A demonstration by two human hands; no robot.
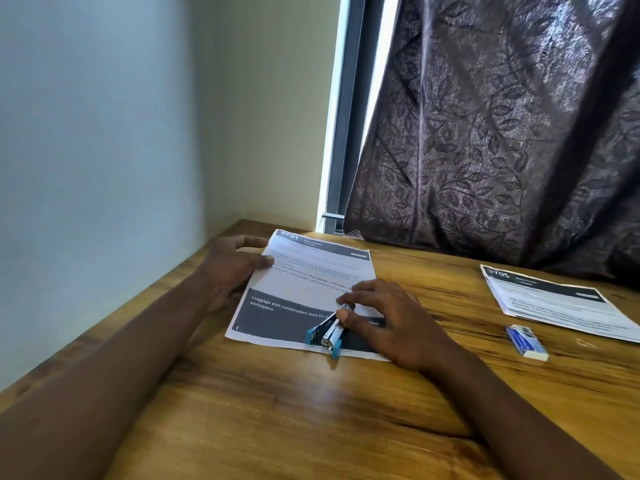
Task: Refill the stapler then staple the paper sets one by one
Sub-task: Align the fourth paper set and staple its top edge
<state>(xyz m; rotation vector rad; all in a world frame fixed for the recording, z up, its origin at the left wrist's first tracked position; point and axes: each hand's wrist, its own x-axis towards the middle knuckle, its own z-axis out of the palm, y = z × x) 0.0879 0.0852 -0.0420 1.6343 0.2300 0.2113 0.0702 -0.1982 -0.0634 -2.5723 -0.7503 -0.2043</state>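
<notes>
A printed paper set (304, 282) with dark bands lies on the wooden table (311, 410) in front of me. My left hand (235, 265) grips its upper left edge, thumb on top of the sheet. A small blue and silver stapler (329, 332) lies on the paper's lower edge. My right hand (384, 317) holds the stapler's far end between curled fingers and thumb. A second paper set (554, 303) lies at the right of the table. A small blue and white staple box (526, 342) lies just in front of that set.
A pale wall runs along the table's left edge. A dark leaf-patterned curtain (502, 133) hangs down to the table's far right side, next to a window frame (343, 133).
</notes>
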